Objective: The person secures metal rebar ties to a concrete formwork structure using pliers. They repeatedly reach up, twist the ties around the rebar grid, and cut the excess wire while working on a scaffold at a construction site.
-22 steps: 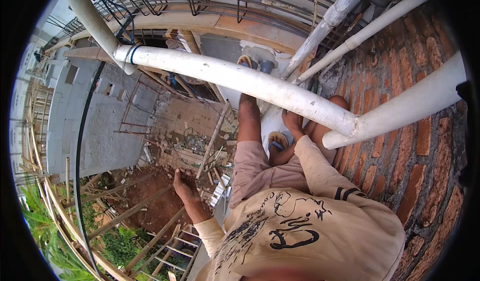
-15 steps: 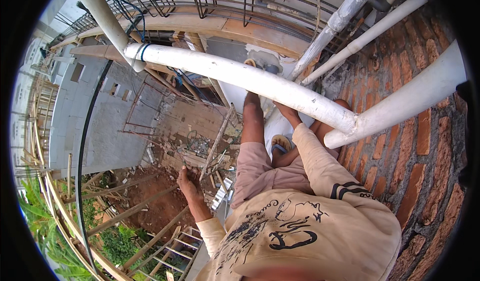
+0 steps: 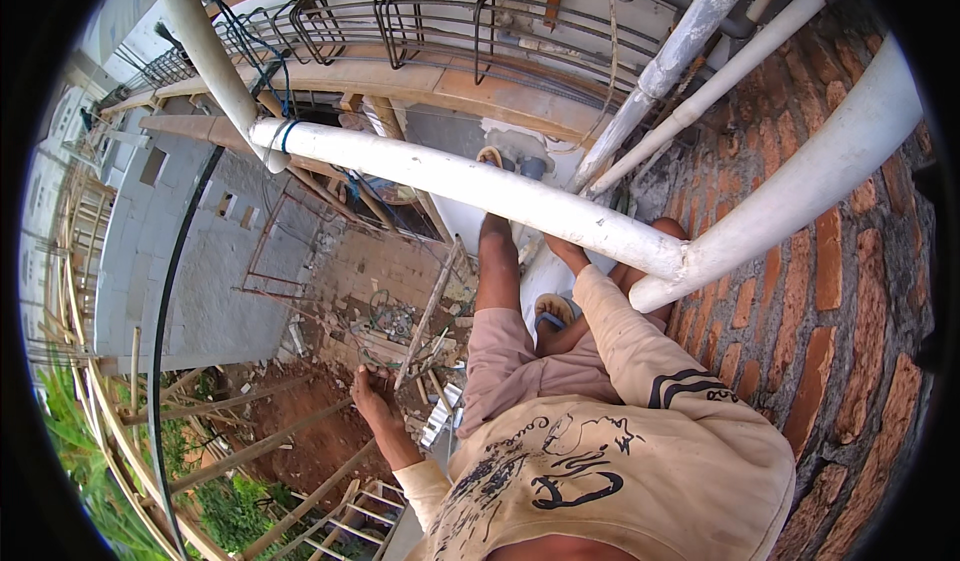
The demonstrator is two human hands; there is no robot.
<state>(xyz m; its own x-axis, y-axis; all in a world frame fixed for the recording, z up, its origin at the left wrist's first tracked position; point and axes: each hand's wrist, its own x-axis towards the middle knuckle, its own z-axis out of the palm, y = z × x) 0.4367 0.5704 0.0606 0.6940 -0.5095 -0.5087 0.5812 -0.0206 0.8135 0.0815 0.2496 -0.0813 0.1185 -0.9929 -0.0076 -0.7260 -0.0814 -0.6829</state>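
My left hand (image 3: 375,399) is held out over the drop on my left, its fingers curled together. Whatever lies between them, if anything, is too small to make out. My right hand (image 3: 569,254) reaches forward behind the long white pipe (image 3: 460,176), which hides its fingers. That pipe runs across in front of me and joins a thick slanting white pipe (image 3: 800,186) on the right. Blue cord (image 3: 287,137) is tied round its left end. Below it, my sandalled foot (image 3: 553,313) rests on a white surface, and my other leg stretches forward under the pipe.
A rough brick wall (image 3: 800,291) rises close on my right. Ahead are steel reinforcing bars (image 3: 440,11) above a wooden board (image 3: 430,76). A black cable (image 3: 175,281) hangs at the left. Far below lie rubble (image 3: 390,311) and bamboo poles (image 3: 260,456).
The view has shifted slightly, so the pipes and wall sit a little further left. My left hand stays out with curled fingers, and my right hand remains behind the pipe.
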